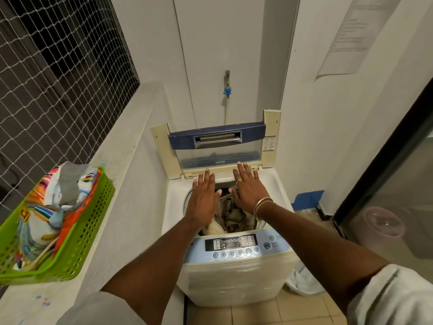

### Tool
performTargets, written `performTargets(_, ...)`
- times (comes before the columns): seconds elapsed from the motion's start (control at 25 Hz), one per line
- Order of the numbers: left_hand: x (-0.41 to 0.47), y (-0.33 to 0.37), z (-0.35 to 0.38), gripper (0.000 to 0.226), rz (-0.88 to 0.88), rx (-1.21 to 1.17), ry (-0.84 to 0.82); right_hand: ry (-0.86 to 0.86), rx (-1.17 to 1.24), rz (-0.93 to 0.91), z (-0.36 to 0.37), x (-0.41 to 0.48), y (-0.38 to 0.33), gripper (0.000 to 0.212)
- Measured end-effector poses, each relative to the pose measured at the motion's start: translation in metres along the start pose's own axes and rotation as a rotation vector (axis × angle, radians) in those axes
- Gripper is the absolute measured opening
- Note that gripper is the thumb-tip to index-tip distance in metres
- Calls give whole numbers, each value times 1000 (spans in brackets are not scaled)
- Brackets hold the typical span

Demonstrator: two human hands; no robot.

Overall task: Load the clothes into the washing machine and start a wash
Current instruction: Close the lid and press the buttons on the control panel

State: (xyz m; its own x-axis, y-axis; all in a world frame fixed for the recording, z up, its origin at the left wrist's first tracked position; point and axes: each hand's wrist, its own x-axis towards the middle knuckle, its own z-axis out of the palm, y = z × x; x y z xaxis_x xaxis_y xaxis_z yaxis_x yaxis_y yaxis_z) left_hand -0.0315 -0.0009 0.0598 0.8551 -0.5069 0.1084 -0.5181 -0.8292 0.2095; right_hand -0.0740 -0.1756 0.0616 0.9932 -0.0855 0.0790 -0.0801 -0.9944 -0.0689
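The washing machine (pixel 234 277), a top-loader, stands in a narrow corner between a pale wall and a raised surface (pixel 121 184) on its left. Its lid (pixel 218 146) is folded and stands upright at the back of the opening. The clothes (pixel 236 214), in brown and cream tones, lie inside the drum, below the rim.

Both hands are stretched forward over the open drum, palms down, holding nothing. The left hand (pixel 203 200) has its fingers straight and pressed close together, with the tips near the lid's lower edge. The right hand (pixel 248 191) has its fingers straight and slightly spread, and the tips reach the same edge. Whether either hand touches the lid cannot be told. The right hand wears a ring (pixel 239 179), and there are bangles (pixel 261 205) at the wrist.

The control panel (pixel 234 245) sits at the front of the machine, below both forearms, untouched.

A green basket (pixel 77 242) rests on the surface to the left, well apart from the hands. It is filled with colourful items (pixel 54 202); whether they are cloth or packaging cannot be told. A tap (pixel 226 83) is fixed to the wall behind the lid.
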Motion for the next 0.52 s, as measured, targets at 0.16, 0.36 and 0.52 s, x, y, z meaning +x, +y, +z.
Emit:
performTargets(0.16,17,-8,-13,58,43,-24,35,19,-3,-28,-12,21,-1,71)
performTargets(0.36,64,-12,-37,55,79,14,77,10,2,-67,-40,74,3,73)
performTargets(0.52,114,-18,-46,57,103,41,32,-31,6,-90,-49,119,6,70)
